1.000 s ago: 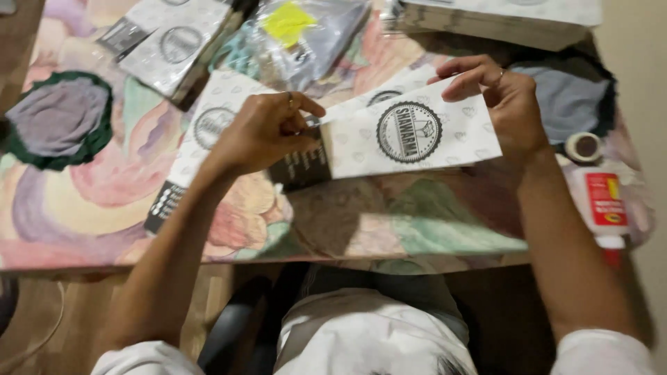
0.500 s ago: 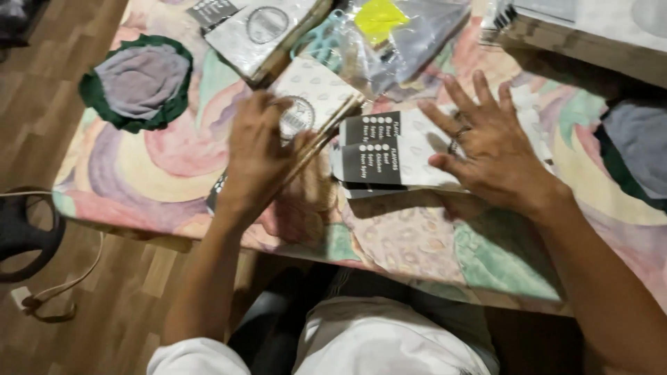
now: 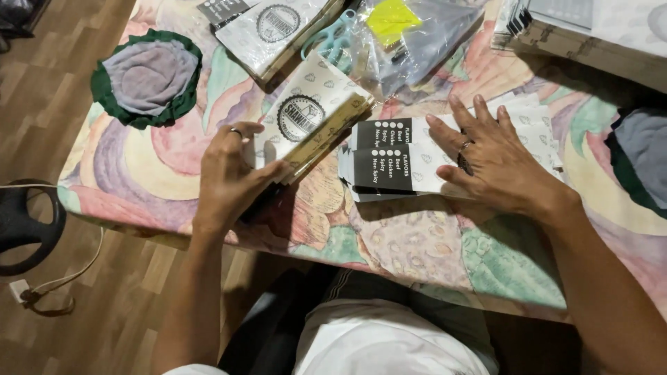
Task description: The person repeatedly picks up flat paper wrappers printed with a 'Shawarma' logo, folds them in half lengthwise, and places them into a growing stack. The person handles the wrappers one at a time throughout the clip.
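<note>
My left hand [image 3: 233, 173] grips a thick stack of white paper bags with a round black emblem [image 3: 306, 125], lifted at an angle above the table. Flat beside it lies a second pile of the same bags [image 3: 410, 163], their black printed ends facing left. My right hand [image 3: 490, 156], fingers spread and a ring on one finger, presses down on that pile. Both piles rest over a tablecloth with pastel swirls [image 3: 417, 243].
A green-rimmed grey fabric mat [image 3: 147, 75] lies at the table's left; another mat [image 3: 643, 163] is at the right edge. More bag stacks [image 3: 278, 28], teal scissors [image 3: 332, 38], a clear plastic bag with yellow paper [image 3: 403, 35] and a cardboard box [image 3: 590, 35] sit behind. A black round object [image 3: 24, 226] is on the wooden floor.
A second ago both hands held one bag up. Now that bag lies on the flat pile under my right hand, and my left hand has taken hold of the stack at the left.
</note>
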